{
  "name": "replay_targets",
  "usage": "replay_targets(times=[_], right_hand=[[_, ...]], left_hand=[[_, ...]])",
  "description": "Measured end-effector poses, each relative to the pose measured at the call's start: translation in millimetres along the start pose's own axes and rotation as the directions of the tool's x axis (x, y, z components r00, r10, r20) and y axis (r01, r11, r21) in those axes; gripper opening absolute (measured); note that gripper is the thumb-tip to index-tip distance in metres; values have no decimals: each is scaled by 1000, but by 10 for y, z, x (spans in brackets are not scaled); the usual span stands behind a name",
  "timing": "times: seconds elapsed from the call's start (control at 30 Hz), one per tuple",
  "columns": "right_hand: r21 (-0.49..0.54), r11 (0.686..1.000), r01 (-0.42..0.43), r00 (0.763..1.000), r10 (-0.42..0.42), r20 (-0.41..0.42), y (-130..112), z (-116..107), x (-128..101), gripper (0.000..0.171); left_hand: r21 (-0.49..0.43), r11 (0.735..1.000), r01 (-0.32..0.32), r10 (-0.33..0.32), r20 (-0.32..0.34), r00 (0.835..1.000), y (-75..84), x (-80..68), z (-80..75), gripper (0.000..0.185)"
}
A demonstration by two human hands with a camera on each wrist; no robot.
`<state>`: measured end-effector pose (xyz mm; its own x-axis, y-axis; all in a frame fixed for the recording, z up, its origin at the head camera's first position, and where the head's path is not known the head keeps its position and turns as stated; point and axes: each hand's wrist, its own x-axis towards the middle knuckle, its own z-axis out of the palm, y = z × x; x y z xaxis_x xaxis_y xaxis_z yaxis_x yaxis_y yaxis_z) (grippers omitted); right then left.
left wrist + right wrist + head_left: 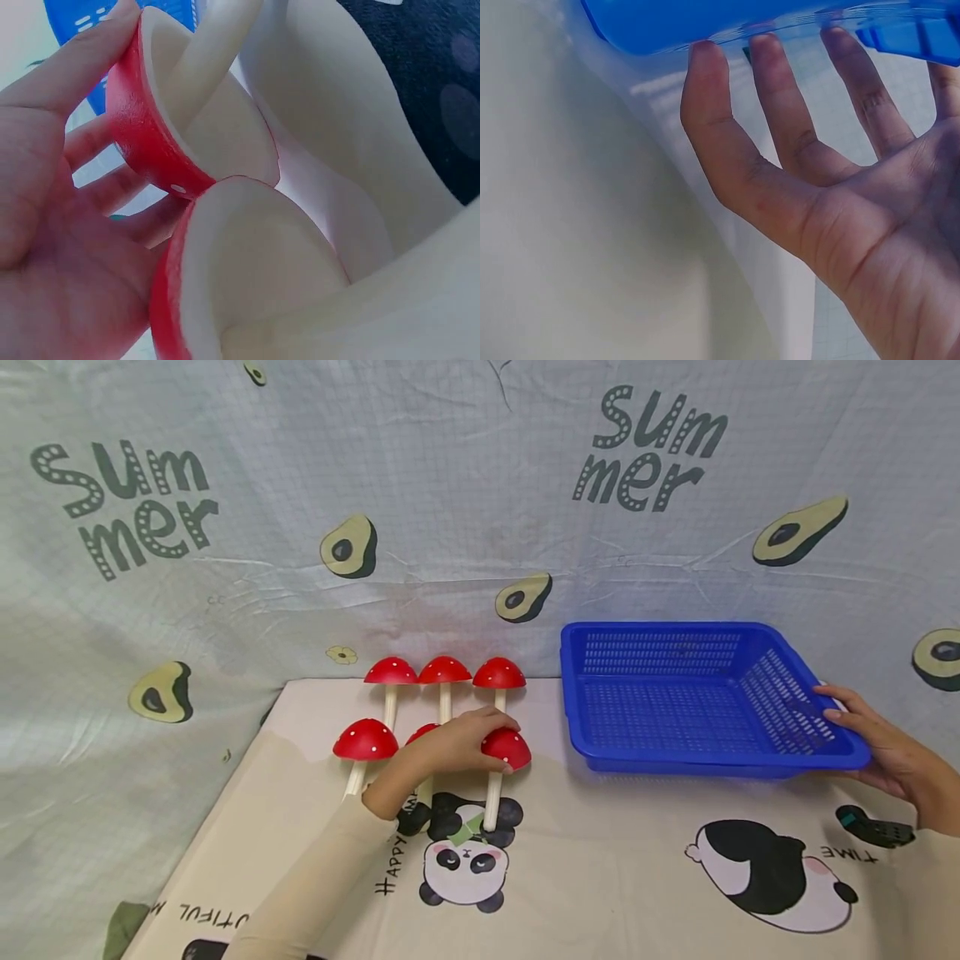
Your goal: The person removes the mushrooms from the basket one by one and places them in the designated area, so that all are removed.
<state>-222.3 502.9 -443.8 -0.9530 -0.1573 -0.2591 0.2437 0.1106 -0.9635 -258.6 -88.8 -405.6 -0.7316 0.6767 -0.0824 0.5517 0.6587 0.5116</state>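
My left hand (pixel 468 741) grips the red, white-dotted cap of a toy mushroom (pixel 492 802), the right one in the front row. In the left wrist view, thumb and fingers lie around that mushroom's cap (pixel 139 112), and another mushroom (pixel 251 255) sits close by the palm. The front row's middle mushroom (pixel 422 732) is partly hidden behind the left hand and wrist. At the front left lies another mushroom (pixel 365 740). My right hand (pixel 877 743) holds the right end of a blue plastic basket (pixel 712 766); its fingertips touch the basket's underside (pixel 705 22) in the right wrist view.
Three more mushrooms (pixel 445 671) lie in a back row near the hanging cloth (pixel 450 527) behind the table. The basket stands to their right with its perforated floor bare. A panda-printed cloth (pixel 600 877) covers the table.
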Motion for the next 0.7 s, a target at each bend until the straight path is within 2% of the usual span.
replay_targets(times=[0.1,0.17,0.3,0.37,0.43,0.53,0.7], right_hand=[[3,1000,-4,1000,4,-2,-9,0,-2,44],[-39,999,-7,1000,7,-4,-18,-9,-2,45],[-188,982,-5,1000,4,-8,-39,-42,-1,46],[-299,954,18,1000,-24,-15,-54,-52,-11,48],[-430,901,58,997,-77,-27,-60,-33,-34,51],[-601,793,96,984,-167,-63,-97,29,-96,60],[-791,608,73,959,-260,-111,-197,141,-350,64]], left_hand=[[18,1000,1,-1,0,1000,11,-3,7,62],[31,1000,-3,3,1,1000,21,-6,13,65],[55,998,-22,22,-10,1000,45,-19,15,68],[64,997,-29,31,-31,999,57,-36,5,68],[74,997,-31,35,-52,998,70,-77,-10,66],[110,993,-29,41,-100,994,79,-160,-47,61],[202,979,6,38,-212,977,24,-370,-124,59]])
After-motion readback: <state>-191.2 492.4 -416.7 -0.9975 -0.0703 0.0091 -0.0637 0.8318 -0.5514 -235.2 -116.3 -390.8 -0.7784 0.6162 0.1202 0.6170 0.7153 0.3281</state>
